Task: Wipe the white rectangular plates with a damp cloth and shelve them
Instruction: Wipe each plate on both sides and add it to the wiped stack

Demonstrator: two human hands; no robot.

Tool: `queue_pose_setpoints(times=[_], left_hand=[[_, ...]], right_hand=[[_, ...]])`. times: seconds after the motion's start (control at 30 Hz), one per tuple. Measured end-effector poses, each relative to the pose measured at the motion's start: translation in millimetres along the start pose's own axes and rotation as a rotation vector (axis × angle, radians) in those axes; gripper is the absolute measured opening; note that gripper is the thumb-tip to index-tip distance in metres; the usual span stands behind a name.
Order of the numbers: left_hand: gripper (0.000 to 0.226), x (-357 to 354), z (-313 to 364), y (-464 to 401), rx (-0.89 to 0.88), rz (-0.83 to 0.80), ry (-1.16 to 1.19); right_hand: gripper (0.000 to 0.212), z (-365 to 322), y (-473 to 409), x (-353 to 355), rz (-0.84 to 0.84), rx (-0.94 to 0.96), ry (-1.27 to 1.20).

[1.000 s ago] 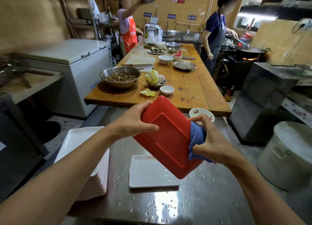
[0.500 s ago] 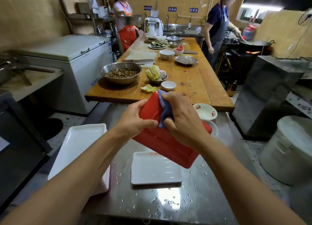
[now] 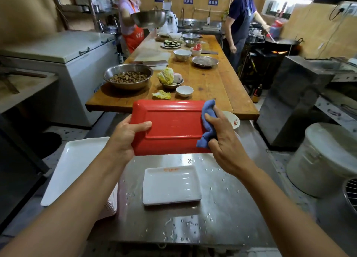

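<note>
A rectangular plate (image 3: 173, 127) is held up in the air above the wet steel counter (image 3: 222, 208), its red underside turned toward the camera and its long edges running level. The left hand (image 3: 125, 135) grips its left end, thumb laid across the red face and the other fingers hidden behind. The right hand (image 3: 222, 135) holds a bunched blue cloth (image 3: 207, 119) pinched between thumb and curled fingers, and the cloth presses against the plate's right end, covering that edge from the top corner down nearly to the bottom one.

Below the raised plate, a single white plate (image 3: 172, 185) lies face up flat near the middle of the counter, with water drops scattered round it. At the counter's left edge stands a stack of white plates (image 3: 77, 166), partly covered by the left forearm. At the far right corner a small round dish (image 3: 233, 119) with red marks shows from behind the right hand.

Beyond the steel counter runs a long wooden counter (image 3: 208, 83) carrying a steel bowl of brown food (image 3: 128, 77), cabbage leaves (image 3: 166, 76) and a small white bowl (image 3: 184, 90). Two people stand at its far end.
</note>
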State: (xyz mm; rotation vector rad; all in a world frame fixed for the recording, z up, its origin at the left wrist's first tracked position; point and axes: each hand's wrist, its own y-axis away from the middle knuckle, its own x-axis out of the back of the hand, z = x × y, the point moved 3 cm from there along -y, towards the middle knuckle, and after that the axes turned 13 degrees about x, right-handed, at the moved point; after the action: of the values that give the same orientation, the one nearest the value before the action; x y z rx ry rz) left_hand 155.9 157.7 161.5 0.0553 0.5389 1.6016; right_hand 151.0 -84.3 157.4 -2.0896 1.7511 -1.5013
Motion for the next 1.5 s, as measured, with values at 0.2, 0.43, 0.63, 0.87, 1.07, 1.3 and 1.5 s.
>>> queue_pose_setpoints(times=[0.2, 0.43, 0.63, 0.87, 1.07, 1.3, 1.5], left_hand=[[0.023, -10.5, -11.0, -1.3, 0.130, 0.051, 0.108], [0.006, -36.7, -15.4, 9.3, 0.201, 0.055, 0.232], [0.011, -44.1, -29.2, 13.3, 0.230, 0.029, 0.312], [0.025, -25.6, -31.3, 15.4, 0.185, -0.050, 0.315], [0.024, -9.3, -23.9, 19.6, 0.119, -0.039, 0.307], [0.016, 17.4, -24.1, 21.3, 0.082, -0.015, 0.311], [0.026, 44.8, -25.8, 28.3, 0.165, 0.040, 0.392]], right_hand=[[0.054, 3.4, 32.3, -6.3, 0.040, 0.105, 0.066], [0.056, -7.9, 25.3, -24.7, 0.072, 0.220, 0.453], [0.056, -44.7, 29.9, -74.3, 0.002, 0.269, 0.353], [0.051, -62.4, 5.1, -86.9, -0.096, 0.325, 0.287], [0.053, -63.0, -18.9, -80.6, -0.132, 0.286, 0.196], [0.062, -17.7, -18.8, -62.7, -0.092, 0.132, 0.186], [0.048, -13.7, -5.2, -66.6, -0.031, 0.020, -0.126]])
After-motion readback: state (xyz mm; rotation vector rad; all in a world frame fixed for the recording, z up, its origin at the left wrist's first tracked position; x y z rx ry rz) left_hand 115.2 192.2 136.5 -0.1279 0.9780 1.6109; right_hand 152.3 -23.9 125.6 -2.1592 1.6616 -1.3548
